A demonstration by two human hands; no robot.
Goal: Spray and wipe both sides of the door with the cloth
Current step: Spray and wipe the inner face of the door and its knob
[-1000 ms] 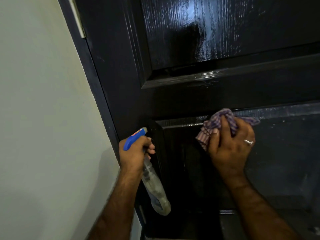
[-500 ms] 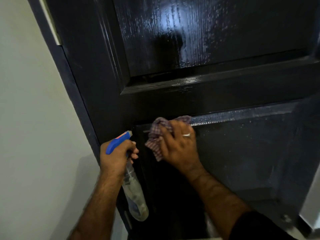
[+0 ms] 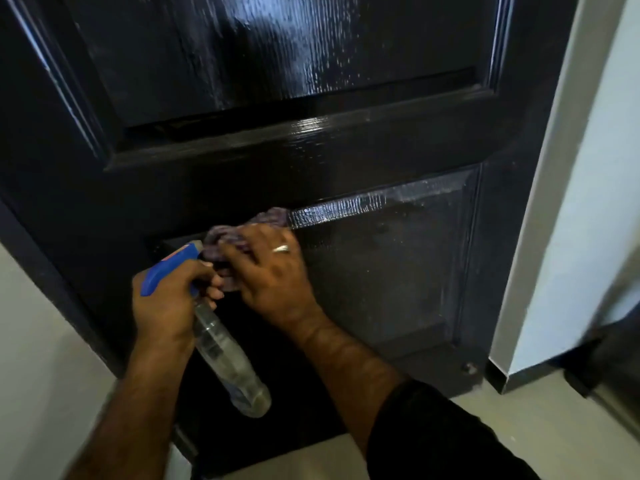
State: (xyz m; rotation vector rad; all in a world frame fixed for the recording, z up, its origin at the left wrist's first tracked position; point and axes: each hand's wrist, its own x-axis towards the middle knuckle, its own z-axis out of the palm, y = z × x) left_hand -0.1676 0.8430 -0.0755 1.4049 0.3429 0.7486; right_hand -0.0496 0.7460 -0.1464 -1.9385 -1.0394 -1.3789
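Black panelled door (image 3: pixel 346 150) fills most of the frame, glossy, with wet streaks and droplets on the upper panel and along the top bevel of the lower panel at centre right. Pale wall (image 3: pixel 31 341) at lower left, white door frame (image 3: pixel 554 202) down the right edge, light floor (image 3: pixel 519 420) at the bottom right with a dark skirting strip at the base of the white wall. Small round fitting (image 3: pixel 469 368) low on the door near its right edge, too small to identify. Left hand (image 3: pixel 166 299) at lower centre left, fingers curled round the neck of a spray bottle (image 3: pixel 221 348), gripping it; blue trigger head points up toward the door, clear body hangs down and to the right in front of the door's dark lower part. Bottle looks mostly see-through; cannot tell the liquid level. Right hand (image 3: pixel 273 271) at centre, ring on one finger, fingers bent over a bunched checked cloth (image 3: pixel 242 230), holding it pressed against the top left corner of the lower panel. Cloth is mostly hidden under the hand, only its upper edge showing. The two hands sit just beside each other, the bottle's head nearly touching the cloth. Dark sleeve (image 3: pixel 433 438) at lower right covers the right upper arm.
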